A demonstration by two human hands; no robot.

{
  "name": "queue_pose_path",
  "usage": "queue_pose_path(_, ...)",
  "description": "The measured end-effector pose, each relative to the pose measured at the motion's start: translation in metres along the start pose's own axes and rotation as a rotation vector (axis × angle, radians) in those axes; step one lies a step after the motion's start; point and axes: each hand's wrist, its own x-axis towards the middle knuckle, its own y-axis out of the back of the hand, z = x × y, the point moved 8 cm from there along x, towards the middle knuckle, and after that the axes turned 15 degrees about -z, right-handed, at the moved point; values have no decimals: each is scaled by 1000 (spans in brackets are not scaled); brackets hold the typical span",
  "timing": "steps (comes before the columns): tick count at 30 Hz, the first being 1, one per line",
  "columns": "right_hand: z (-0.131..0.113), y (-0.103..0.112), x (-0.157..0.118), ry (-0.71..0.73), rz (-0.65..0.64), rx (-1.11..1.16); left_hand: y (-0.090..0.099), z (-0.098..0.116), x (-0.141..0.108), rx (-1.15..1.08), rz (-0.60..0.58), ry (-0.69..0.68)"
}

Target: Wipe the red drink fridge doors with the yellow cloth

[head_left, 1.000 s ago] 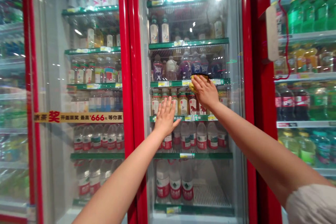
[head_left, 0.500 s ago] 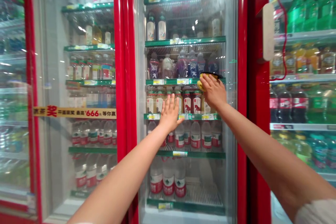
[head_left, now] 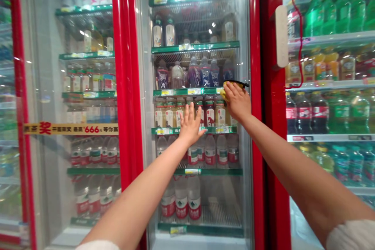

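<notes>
From where I'm standing, the biggest thing is the tall red-framed, glass-fronted drinks cooler (head_left: 127, 86), its middle clear glass door (head_left: 245, 39) facing the person. Behind that glass run green-edged shelves (head_left: 196, 91) lined with drinks. Over to the right, white-edged shelves (head_left: 331, 138) carry green, orange, dark and blue-green bottles. A yellow printed strip (head_left: 73, 129) crosses the neighbouring door, "666" in red on it.

Down on the lowest shelf of the middle section stand large clear bottles with red-and-white labels (head_left: 181, 203). A long white plastic box (head_left: 281, 37) sits upright on the red post, a thin red cord (head_left: 300, 43) looping beside it.

Both bare arms reach up to the middle door. The left hand (head_left: 191, 125) is empty and open, fingers spread, palm toward the glass; I can't tell how firmly it touches. The right hand (head_left: 238, 99), a little higher, grasps a soft yellow cloth with a black edge (head_left: 223, 94), fingers laid over it at the glass, near the door's right side. Most of the cloth is hidden under that hand.
</notes>
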Motion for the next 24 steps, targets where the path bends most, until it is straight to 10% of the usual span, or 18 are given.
queue_pose_path(7, -20, -15, -22, 218, -162, -74, 9, 20, 17, -37, -17, 8)
queue_pose_path(14, 48, 12, -3, -93, -112, -97, 9, 24, 22, -20, -6, 20)
queue_pose_path(24, 45, -2, -39, -91, -9, -46, 5, 23, 19, 1, 19, 16)
